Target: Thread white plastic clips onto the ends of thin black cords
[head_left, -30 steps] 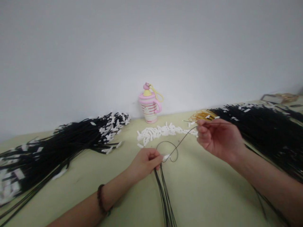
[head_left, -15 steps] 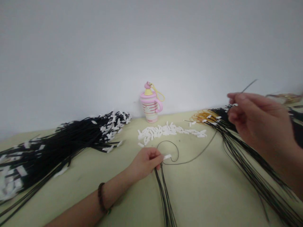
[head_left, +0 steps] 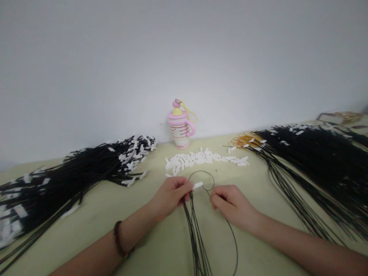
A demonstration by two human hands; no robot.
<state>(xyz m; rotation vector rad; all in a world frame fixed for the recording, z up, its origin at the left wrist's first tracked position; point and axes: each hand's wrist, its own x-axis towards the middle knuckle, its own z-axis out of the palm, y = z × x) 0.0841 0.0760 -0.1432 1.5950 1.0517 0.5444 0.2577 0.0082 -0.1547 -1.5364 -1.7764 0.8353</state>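
My left hand is closed on a small white plastic piece and the top of a bunch of thin dark cords that hang down toward me. From the white piece a dark cord makes a loop on the table. My right hand pinches that cord just right of the loop. The cord's tail curves down below the right hand. A row of loose white pieces lies beyond both hands.
A pink striped toy cup stands by the wall. On the left lies a heap of black cords with white ends. Another dark heap lies on the right, near a tangle of orange cord and a separate cord bunch.
My right hand has come down and left from its raised place at the right, drawing the cord with it to beside the loop. My left hand has kept its hold.
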